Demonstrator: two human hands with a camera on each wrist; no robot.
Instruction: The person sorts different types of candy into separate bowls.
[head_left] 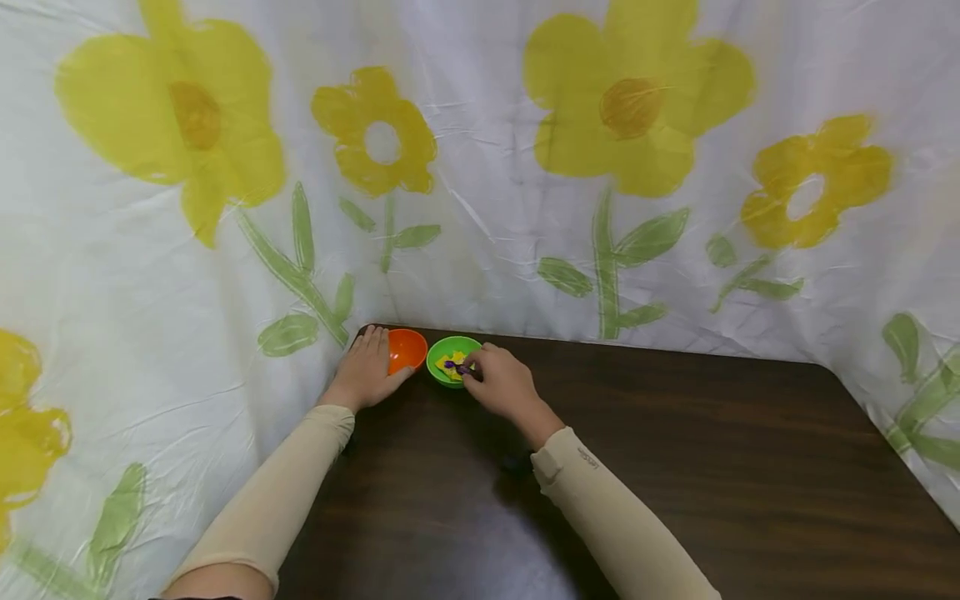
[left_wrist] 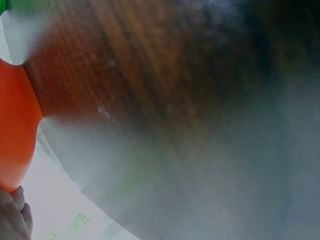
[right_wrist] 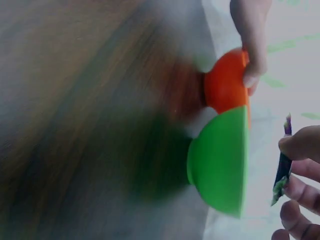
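Note:
At the table's far left corner, an orange bowl stands beside a green bowl. My left hand rests along the orange bowl's left side, fingers stretched forward and thumb spread at the near rim. Inside the green bowl lie several yellow wrapped pieces. Above that bowl's rim, my right hand pinches a small dark purple wrapped candy between thumb and fingers. Crinkled wrapper ends stick out from the pinch in the right wrist view.
A dark wood-grain table with rounded corners stretches to the right. Right behind it and along its left side hangs a white cloth printed with yellow flowers.

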